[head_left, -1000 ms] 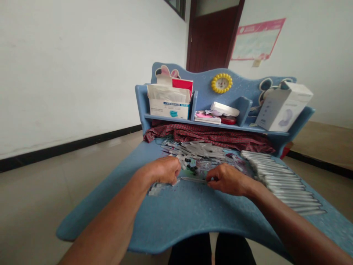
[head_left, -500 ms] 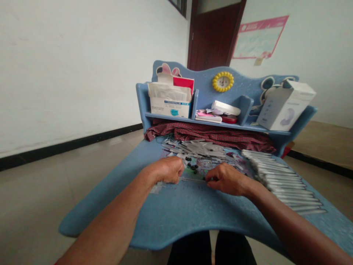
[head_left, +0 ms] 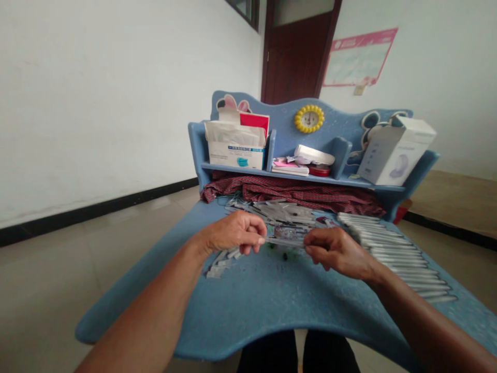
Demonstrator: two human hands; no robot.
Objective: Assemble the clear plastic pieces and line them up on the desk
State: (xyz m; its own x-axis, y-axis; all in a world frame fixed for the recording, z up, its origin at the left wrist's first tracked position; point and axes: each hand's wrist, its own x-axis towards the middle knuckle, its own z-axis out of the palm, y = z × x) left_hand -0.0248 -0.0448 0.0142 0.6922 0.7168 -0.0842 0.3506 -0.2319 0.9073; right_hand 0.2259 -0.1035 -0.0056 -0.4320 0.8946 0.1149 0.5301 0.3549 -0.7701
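Observation:
My left hand (head_left: 237, 232) and my right hand (head_left: 338, 252) hold a thin, clear tube (head_left: 285, 242) level between them, a little above the blue desk. The left thumb and fingers pinch one end; the right fingers are closed on the other. Small black pieces (head_left: 285, 256) lie on the desk just below the tube. Short clear plastic pieces (head_left: 219, 268) are scattered beside my left wrist. Beyond both hands spreads a heap of clear and whitish tubes (head_left: 285, 211). Side by side to the right lies a row of long, slim, pen-like sticks (head_left: 404, 261).
A blue desk (head_left: 233, 316) with a curved front edge carries a shelf at the back. On the shelf stand a mask box (head_left: 235, 155), papers (head_left: 289, 168) and a white carton (head_left: 396, 150). Red checked cloth (head_left: 287, 190) lies along the shelf's foot.
Both hands have risen off the desk with the clear tube and shifted slightly right. The left hand has turned, showing its thumb and fingers. Short clear pieces beside the left wrist show more fully.

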